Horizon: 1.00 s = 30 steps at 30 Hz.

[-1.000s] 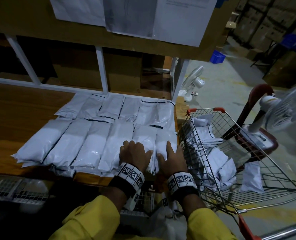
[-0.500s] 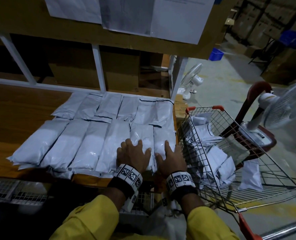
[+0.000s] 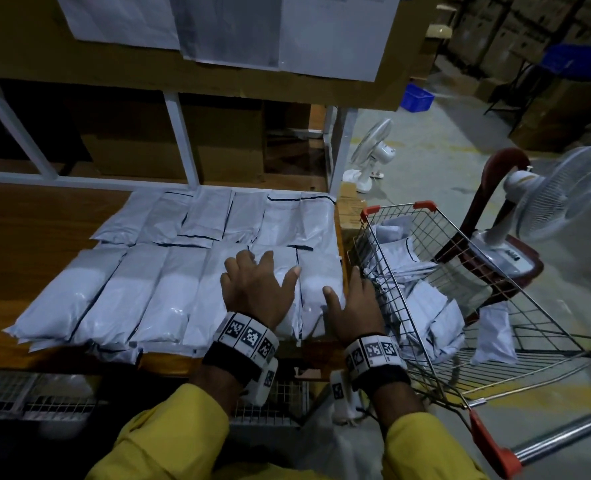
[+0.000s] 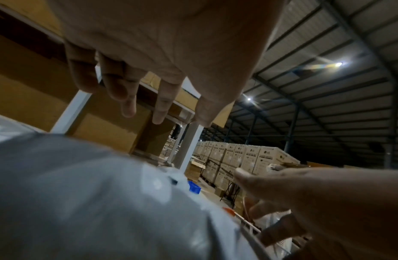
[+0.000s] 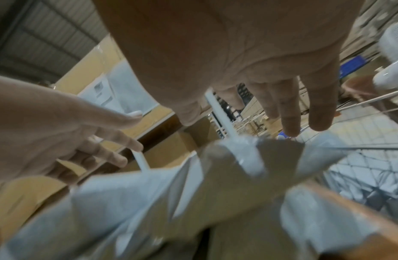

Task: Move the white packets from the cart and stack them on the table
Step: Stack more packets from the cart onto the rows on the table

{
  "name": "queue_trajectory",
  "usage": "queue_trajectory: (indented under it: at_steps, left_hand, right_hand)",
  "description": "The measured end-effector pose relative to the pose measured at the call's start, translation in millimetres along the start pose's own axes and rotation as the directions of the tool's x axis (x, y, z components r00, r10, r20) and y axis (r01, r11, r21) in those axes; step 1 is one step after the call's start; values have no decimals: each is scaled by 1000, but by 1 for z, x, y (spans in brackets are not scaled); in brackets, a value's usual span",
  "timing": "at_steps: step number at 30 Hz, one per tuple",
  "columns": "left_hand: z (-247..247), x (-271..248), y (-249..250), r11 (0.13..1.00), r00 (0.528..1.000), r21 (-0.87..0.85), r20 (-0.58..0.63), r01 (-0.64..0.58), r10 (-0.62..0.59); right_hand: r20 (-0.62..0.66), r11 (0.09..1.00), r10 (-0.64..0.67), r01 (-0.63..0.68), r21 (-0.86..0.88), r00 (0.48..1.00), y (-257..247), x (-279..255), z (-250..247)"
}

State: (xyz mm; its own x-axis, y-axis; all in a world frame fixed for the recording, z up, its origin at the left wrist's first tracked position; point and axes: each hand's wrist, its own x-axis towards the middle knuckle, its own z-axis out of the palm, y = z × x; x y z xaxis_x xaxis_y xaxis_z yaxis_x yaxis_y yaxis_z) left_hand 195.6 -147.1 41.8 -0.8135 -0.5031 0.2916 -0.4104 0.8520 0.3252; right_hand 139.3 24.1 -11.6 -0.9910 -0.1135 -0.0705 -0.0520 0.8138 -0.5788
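Head view shows both hands low over the stacked white packets (image 3: 169, 289) on the wooden surface (image 3: 27, 230). The left hand (image 3: 257, 289) lies flat on a front-row packet, fingers (image 3: 268, 261) spread and nearly straight, holding nothing. The right hand (image 3: 351, 306) sits at its 3 o'clock, over the end packet by the surface's edge, fingers extended and loose, thumb out over the packet; it grips nothing either. In the left wrist view the palm looks slightly clear of the plastic, so whether it presses or only hovers I cannot tell.

The packets lie in two rows, side by side and touching, each with its long axis running 6 to 12 o'clock, black-lined ends toward 12. More packets (image 3: 422, 289) lie jumbled in the wire cart (image 3: 515, 282) at 3 o'clock of the hands, just beside the surface; one (image 3: 494, 334) hangs outside the mesh.

Judging by the glossy film and the pillowy, dented shapes, these are probably light, soft pouches with slippery skins. They would likely sag if lifted by one corner, so a hold across the middle of the long sides, or a flat palm underneath, seems safest. A pinch on the flat sealed end should also work, though the slick film may slide.
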Motion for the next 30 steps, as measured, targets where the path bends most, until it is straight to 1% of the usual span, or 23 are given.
queue_trajectory:
  at_steps: [2,5,9,11,13,14,17,20,22,26,28,30]
  left_hand:
    - [-4,1,13,997,999,-56,-33,-44,43]
    - [-12,-2,48,987,994,-121,-42,-108,104]
    - [-20,-13,110,961,984,-225,40,-161,174]
    - [-19,-21,142,944,974,-266,62,-196,220]
    - [-14,-30,178,934,959,-265,82,-240,270]
    - [-10,-30,187,934,956,-260,94,-245,277]
    - [8,-39,234,926,938,-252,129,-282,321]
    - [33,-41,265,905,897,-244,191,-349,398]
    - [51,-37,277,894,868,-218,235,-391,437]
    - [94,-15,290,888,825,-149,328,-435,459]
    - [118,1,295,879,802,-111,369,-464,470]
    - [141,18,302,854,767,-67,407,-516,495]
  right_hand:
    - [-30,1000,17,-18,-18,999,7,-3,-11]
    - [-54,999,39,-39,-3,998,26,-6,-29]
    - [-91,998,69,-68,12,993,66,-11,-62]
    - [-106,995,97,-96,15,990,89,-15,-80]
    - [-128,992,127,-127,14,984,117,-21,-98]
    - [-130,991,136,-136,6,982,123,-23,-103]
    - [-143,980,193,-197,-8,971,159,-29,-128]
    - [-196,970,236,-241,-4,952,184,-26,-145]
    - [-219,964,262,-267,3,940,197,-21,-151]
    - [-238,948,316,-313,52,918,218,3,-156]
    - [-229,932,360,-358,50,904,225,18,-156]
    - [-218,913,405,-407,37,888,233,32,-155]
